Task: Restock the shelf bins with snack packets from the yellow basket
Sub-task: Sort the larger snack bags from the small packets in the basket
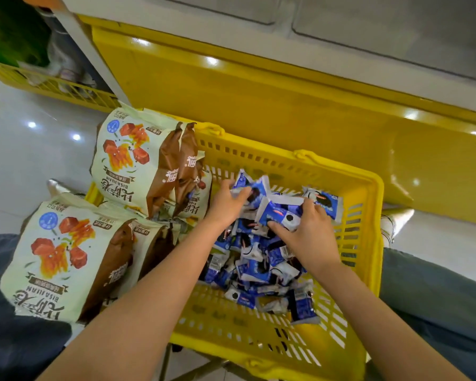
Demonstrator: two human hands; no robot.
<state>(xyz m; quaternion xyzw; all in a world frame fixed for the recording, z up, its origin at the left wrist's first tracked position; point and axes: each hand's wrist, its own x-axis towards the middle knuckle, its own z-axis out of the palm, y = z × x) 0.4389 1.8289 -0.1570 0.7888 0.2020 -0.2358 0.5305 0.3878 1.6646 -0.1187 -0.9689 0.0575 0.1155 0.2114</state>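
Snack packets [254, 270] — small print too blurred to read.

You are holding both bare forearms stretched from the bottom edge toward centre frame, left grip [227, 202] and right grip [307, 232] each clutching snack packets [274, 215].

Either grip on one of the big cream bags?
No: the left grip and right grip both hold small blue packets inside the yellow basket; the cream bags lie off to the left.

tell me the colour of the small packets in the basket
Blue and white small packets, best seen in head view.
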